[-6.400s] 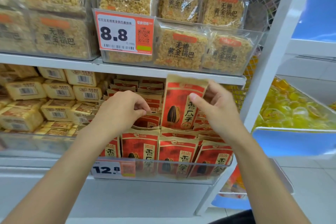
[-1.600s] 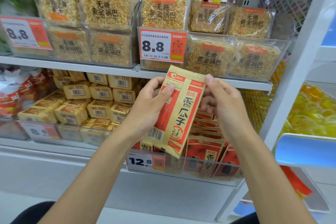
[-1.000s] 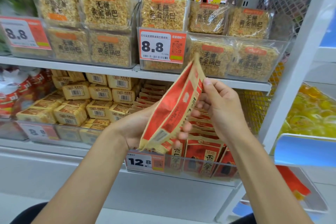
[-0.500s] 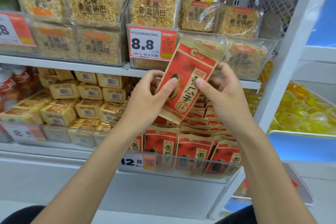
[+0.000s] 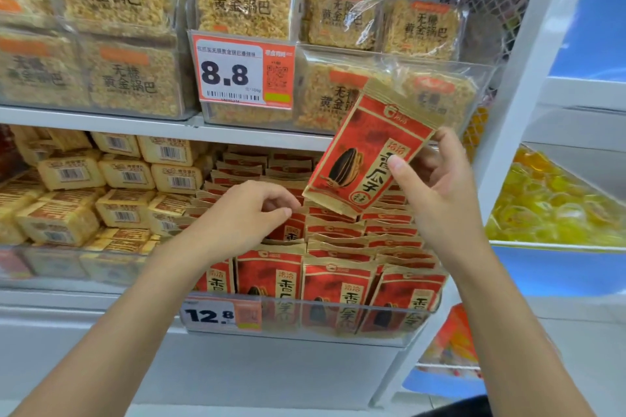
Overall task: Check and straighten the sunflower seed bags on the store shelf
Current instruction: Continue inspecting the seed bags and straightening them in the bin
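A red and tan sunflower seed bag is held up, tilted, in front of the shelf; my right hand pinches its right edge with thumb on the front. Below it, several rows of matching seed bags stand in a clear shelf tray. My left hand hovers over the rows on the tray's left side, fingers curled with thumb and forefinger close together near a bag top; whether it pinches a bag I cannot tell.
A 12.8 price tag sits on the tray front. Tan boxed snacks fill the bin at left. Rice-crust packs and an 8.8 tag are on the shelf above. A white upright and yellow candies stand at right.
My left hand has let go of the held bag and dropped to the rows in the tray. My right hand alone now holds the bag, shifted right.
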